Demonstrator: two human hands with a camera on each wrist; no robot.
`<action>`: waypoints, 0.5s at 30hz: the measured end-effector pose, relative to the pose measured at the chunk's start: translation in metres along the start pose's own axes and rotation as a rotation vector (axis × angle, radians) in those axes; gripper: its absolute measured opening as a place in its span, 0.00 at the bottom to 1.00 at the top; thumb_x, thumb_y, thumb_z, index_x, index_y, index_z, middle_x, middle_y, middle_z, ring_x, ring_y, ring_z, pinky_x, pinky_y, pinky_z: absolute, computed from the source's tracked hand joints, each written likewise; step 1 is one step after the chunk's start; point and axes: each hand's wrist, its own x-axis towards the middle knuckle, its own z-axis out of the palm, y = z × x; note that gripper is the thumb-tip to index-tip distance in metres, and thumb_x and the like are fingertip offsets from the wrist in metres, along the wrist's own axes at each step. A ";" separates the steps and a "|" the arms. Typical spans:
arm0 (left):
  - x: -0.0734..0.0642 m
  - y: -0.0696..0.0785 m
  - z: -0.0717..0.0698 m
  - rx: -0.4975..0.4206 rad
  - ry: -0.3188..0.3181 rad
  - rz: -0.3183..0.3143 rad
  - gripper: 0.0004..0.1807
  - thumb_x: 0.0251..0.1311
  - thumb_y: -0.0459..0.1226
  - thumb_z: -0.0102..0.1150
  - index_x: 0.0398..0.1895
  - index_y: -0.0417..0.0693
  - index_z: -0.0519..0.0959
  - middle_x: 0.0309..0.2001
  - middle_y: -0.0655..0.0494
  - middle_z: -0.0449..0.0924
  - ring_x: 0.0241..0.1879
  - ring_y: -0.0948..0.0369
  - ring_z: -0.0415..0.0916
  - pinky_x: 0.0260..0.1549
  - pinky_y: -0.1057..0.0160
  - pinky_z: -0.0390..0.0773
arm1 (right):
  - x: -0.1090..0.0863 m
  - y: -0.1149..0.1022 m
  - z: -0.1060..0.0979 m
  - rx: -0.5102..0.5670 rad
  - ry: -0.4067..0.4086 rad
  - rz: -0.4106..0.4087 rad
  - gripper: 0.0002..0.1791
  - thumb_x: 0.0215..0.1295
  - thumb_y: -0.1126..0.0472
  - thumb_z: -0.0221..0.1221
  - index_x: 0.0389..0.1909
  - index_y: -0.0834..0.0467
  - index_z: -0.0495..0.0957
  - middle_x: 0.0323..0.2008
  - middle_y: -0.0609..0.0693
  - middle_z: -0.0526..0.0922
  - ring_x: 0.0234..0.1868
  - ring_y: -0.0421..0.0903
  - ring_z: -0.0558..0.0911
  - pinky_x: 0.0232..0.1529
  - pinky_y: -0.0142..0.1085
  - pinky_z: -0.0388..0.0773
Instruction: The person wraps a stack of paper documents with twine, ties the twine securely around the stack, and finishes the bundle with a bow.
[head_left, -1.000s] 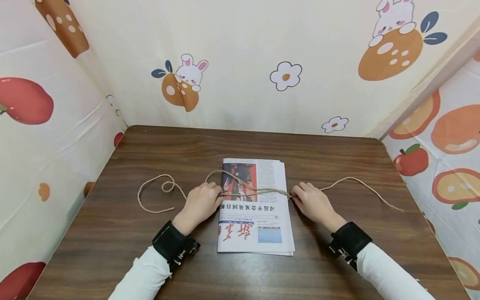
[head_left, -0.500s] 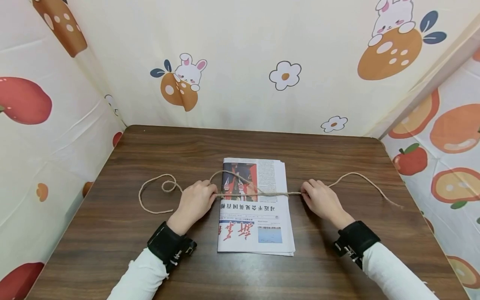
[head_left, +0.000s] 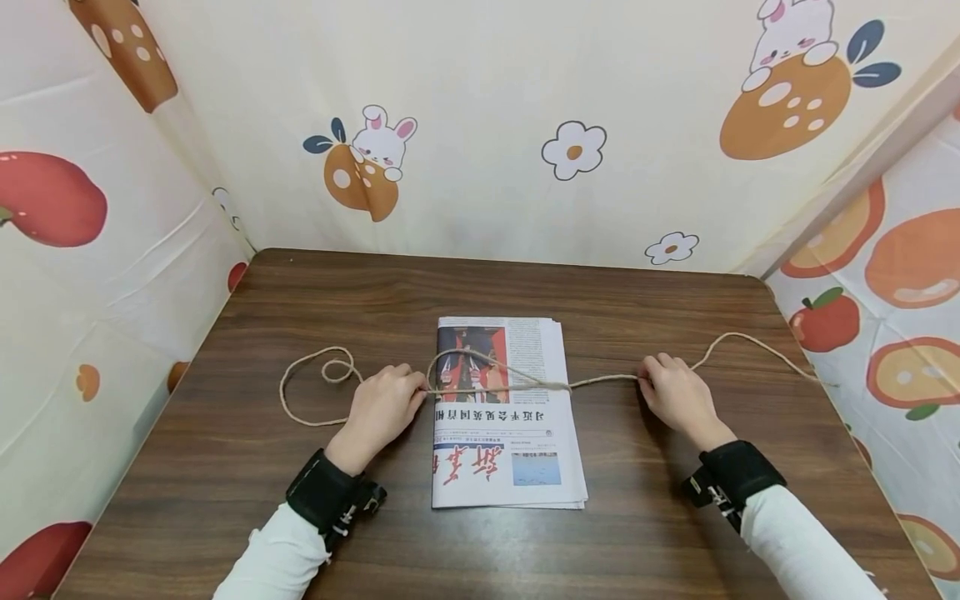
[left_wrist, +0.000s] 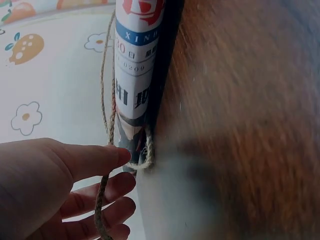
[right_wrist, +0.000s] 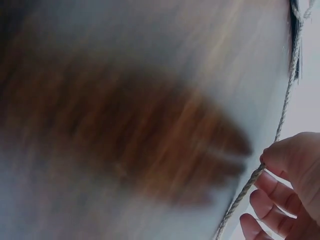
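A folded newspaper [head_left: 491,479] lies on the wooden table with a thin twine rope [head_left: 603,379] running across its upper half. Left of the paper, my left hand [head_left: 382,408] pinches the rope between thumb and fingers, close to the folded edge; the left wrist view shows the cord passing under the thumb. My right hand [head_left: 681,396] pinches the rope well to the right of the paper, and the stretch between looks fairly straight. Over the printed photo, the rope forms a narrow loop whose strands meet near the paper's right edge.
One loose rope end coils on the table [head_left: 525,554] left of my left hand; the other trails off to the right, reaching the table's right edge. Printed fabric [head_left: 480,208] hangs behind and at both sides of the table.
My right hand has moved right, drawing the rope out from the paper's edge. My left hand has shifted slightly left. The newspaper's far end has slid a little left, and the loop has narrowed.
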 end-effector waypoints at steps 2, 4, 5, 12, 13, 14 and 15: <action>0.000 0.001 0.001 -0.001 -0.004 0.000 0.03 0.52 0.39 0.64 0.26 0.52 0.81 0.24 0.58 0.75 0.26 0.58 0.74 0.22 0.59 0.73 | -0.001 -0.001 0.000 0.006 0.000 0.005 0.08 0.48 0.70 0.64 0.26 0.61 0.74 0.24 0.54 0.72 0.24 0.52 0.72 0.24 0.41 0.69; 0.000 0.003 0.001 0.003 -0.003 -0.002 0.02 0.52 0.39 0.64 0.27 0.52 0.81 0.25 0.58 0.75 0.27 0.58 0.74 0.22 0.58 0.73 | 0.000 -0.003 0.001 0.013 0.006 0.000 0.08 0.48 0.70 0.64 0.28 0.61 0.74 0.25 0.55 0.73 0.26 0.53 0.73 0.25 0.43 0.70; 0.001 0.003 0.001 0.006 -0.002 -0.003 0.03 0.52 0.39 0.64 0.28 0.52 0.81 0.25 0.58 0.75 0.27 0.57 0.74 0.22 0.58 0.73 | 0.001 -0.005 0.002 0.018 0.011 -0.006 0.08 0.48 0.70 0.64 0.29 0.62 0.75 0.26 0.55 0.73 0.26 0.54 0.74 0.26 0.44 0.71; 0.002 0.010 0.005 -0.001 -0.023 -0.003 0.05 0.53 0.40 0.64 0.31 0.51 0.81 0.27 0.57 0.75 0.28 0.58 0.73 0.23 0.60 0.73 | 0.014 -0.032 0.012 0.054 0.027 -0.130 0.12 0.47 0.68 0.65 0.35 0.61 0.77 0.31 0.54 0.76 0.30 0.55 0.75 0.29 0.45 0.73; 0.002 0.011 0.006 -0.001 -0.028 -0.003 0.05 0.53 0.41 0.63 0.31 0.51 0.81 0.27 0.57 0.76 0.28 0.58 0.73 0.23 0.60 0.73 | 0.015 -0.036 0.014 0.060 0.021 -0.153 0.12 0.48 0.68 0.65 0.35 0.60 0.78 0.31 0.54 0.77 0.30 0.54 0.76 0.29 0.44 0.74; 0.002 0.012 0.006 0.000 -0.035 -0.004 0.05 0.53 0.41 0.63 0.31 0.51 0.81 0.27 0.57 0.76 0.27 0.59 0.73 0.23 0.60 0.72 | 0.017 -0.041 0.015 0.067 0.013 -0.171 0.12 0.48 0.67 0.65 0.36 0.60 0.78 0.32 0.54 0.77 0.31 0.53 0.76 0.29 0.44 0.74; 0.003 0.013 0.006 0.001 -0.041 -0.004 0.05 0.53 0.41 0.63 0.31 0.51 0.81 0.26 0.57 0.76 0.27 0.58 0.73 0.23 0.60 0.72 | 0.018 -0.045 0.017 0.073 0.003 -0.186 0.12 0.49 0.67 0.65 0.37 0.59 0.78 0.32 0.53 0.77 0.31 0.53 0.76 0.29 0.43 0.74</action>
